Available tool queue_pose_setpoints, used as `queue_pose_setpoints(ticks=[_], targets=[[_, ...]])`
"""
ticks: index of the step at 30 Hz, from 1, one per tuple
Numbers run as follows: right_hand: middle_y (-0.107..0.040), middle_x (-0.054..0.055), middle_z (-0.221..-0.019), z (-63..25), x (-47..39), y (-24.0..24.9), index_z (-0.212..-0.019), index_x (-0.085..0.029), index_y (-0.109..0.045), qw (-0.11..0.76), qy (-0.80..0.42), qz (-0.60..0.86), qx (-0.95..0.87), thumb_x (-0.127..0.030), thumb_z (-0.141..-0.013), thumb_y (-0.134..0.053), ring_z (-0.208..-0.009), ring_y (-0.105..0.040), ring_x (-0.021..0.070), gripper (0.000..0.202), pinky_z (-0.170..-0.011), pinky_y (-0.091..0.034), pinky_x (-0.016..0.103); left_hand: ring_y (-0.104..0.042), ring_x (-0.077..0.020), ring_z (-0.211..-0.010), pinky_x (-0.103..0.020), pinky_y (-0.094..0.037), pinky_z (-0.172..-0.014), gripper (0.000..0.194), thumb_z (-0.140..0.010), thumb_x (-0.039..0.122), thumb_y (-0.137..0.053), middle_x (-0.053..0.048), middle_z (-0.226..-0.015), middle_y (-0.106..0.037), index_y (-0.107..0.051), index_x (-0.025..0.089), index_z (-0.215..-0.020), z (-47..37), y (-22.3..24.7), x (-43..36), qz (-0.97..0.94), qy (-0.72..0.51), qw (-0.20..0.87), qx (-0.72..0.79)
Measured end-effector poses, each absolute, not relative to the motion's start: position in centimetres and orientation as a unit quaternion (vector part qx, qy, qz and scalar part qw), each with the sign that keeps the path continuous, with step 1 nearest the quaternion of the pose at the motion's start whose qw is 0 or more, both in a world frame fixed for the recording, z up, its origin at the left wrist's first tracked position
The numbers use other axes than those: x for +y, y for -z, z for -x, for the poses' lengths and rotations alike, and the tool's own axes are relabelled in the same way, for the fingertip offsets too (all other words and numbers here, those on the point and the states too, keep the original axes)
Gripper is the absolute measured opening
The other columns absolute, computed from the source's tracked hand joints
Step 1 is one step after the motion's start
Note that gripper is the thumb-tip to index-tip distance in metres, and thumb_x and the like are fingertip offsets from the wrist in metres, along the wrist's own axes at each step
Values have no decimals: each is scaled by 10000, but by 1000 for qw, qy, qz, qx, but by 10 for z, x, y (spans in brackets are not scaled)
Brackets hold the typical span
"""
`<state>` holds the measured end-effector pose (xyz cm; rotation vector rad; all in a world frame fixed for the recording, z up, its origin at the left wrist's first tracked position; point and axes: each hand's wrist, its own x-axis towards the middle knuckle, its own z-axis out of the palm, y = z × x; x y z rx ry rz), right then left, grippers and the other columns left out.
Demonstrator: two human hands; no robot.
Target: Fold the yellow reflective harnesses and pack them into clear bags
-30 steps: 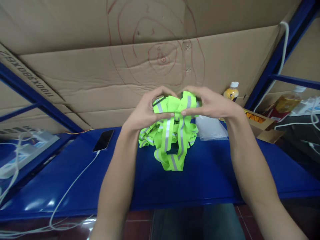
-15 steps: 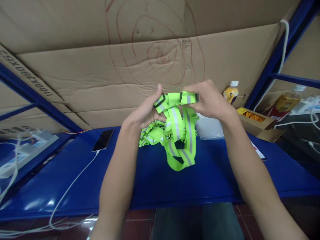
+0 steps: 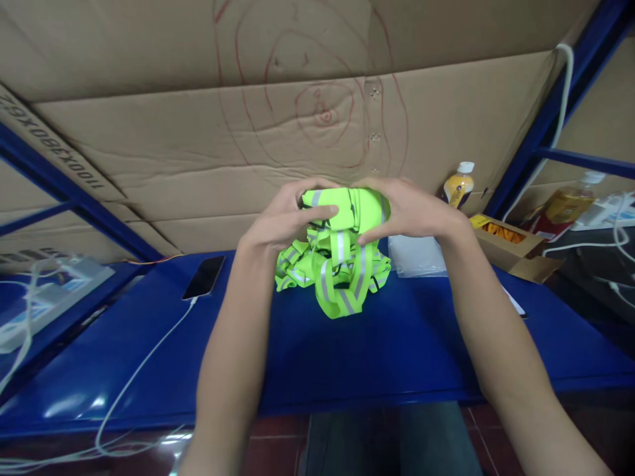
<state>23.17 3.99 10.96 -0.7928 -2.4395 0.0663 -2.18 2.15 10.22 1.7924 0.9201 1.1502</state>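
Between my hands is a bundle of neon-yellow reflective strap (image 3: 342, 210) with grey stripes and black buckles. My left hand (image 3: 292, 215) is closed on its left side, thumb across the front. Around the right end curls my right hand (image 3: 401, 206), its thumb below the folded band. A loop of the strap hangs down below the hands. Behind it, more neon-yellow straps (image 3: 292, 268) lie in a heap on the blue shelf (image 3: 367, 363); where the held strap ends and the heap begins I cannot tell.
A black phone (image 3: 204, 277) on a white cable lies at the left. To the right are clear plastic bags (image 3: 417, 256), a bottle with a white cap (image 3: 459, 185) and an open carton (image 3: 516, 246). A power strip (image 3: 54, 301) sits far left. Cardboard (image 3: 173, 145) stands behind.
The strap's upper band has been folded into a more compact bundle. My hands have drawn closer round it, and the hanging loop has risen and shifted slightly left.
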Motion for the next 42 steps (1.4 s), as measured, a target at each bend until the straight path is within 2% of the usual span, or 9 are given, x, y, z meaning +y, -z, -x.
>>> queue_pose_setpoints(ticks=[4,7,10,13,16,21,28,37,42], targets=[[-741,48,-835,-226,40,-109,-981,-157,-777,205,-20,367,-907,-519,-699,-996,-815,-676,263,509,-800,-488,378,-700,-261,-1114,-335,-552,-929,521,-742,444,-966,-78,-1212,-770,-781,235,-1182,14,-101,21,-824,-376,293,306],[-685,32,-732,-221,44,-102,-895,-170,-773,205,-7,360,-910,-434,-733,-995,-828,-663,265,381,-777,-466,363,-686,-275,-1140,-361,-547,-985,478,-768,522,-943,-76,-1173,-767,-761,224,-1094,5,-95,24,-819,-398,245,333],[-681,56,-758,-216,46,-94,-894,-182,-772,247,13,360,-900,-406,-772,-975,-893,-677,295,326,-822,-470,389,-721,-270,-974,-355,-593,-823,486,-833,673,-844,-77,-984,-768,-743,208,-933,-3,-85,27,-749,-446,276,405],[-712,90,-856,-208,45,-91,-929,-197,-772,283,56,371,-883,-373,-849,-906,-956,-687,325,235,-864,-465,416,-723,-257,-712,-368,-596,-629,599,-876,790,-722,-81,-754,-728,-731,194,-814,-5,-79,29,-685,-443,398,419],[-743,125,-983,-201,40,-94,-1001,-200,-771,299,100,354,-881,-357,-933,-798,-1039,-670,346,173,-878,-455,419,-692,-234,-595,-362,-577,-553,554,-816,727,-824,-89,-708,-720,-749,178,-809,-1,-82,28,-645,-443,473,405],[-715,147,-1216,-210,33,-105,-1172,-193,-722,309,43,292,-904,-499,-906,-811,-1169,-632,345,415,-979,-467,433,-705,-206,-716,-331,-575,-651,401,-683,462,-968,-59,-867,-764,-789,192,-917,9,-94,24,-653,-493,403,409],[-719,133,-1356,-238,36,-110,-1404,-206,-638,279,-106,277,-913,-619,-734,-926,-1181,-672,344,838,-985,-543,440,-700,-271,-1160,-403,-505,-1086,455,-645,323,-979,-65,-1174,-787,-772,218,-1036,7,-100,18,-765,-496,227,344],[-753,22,-990,-243,51,-108,-1078,-180,-725,292,-164,241,-911,-566,-759,-913,-909,-648,222,534,-775,-470,318,-675,-288,-1229,-373,-494,-1077,503,-749,440,-949,-69,-1253,-760,-757,239,-1168,-5,-97,11,-797,-476,180,324],[-720,2,-932,-237,45,-110,-994,-191,-685,313,-101,257,-909,-401,-754,-925,-881,-621,210,399,-796,-417,319,-726,-293,-1129,-368,-593,-900,536,-872,717,-777,-81,-1161,-785,-757,233,-1101,-11,-89,17,-731,-486,324,353]])
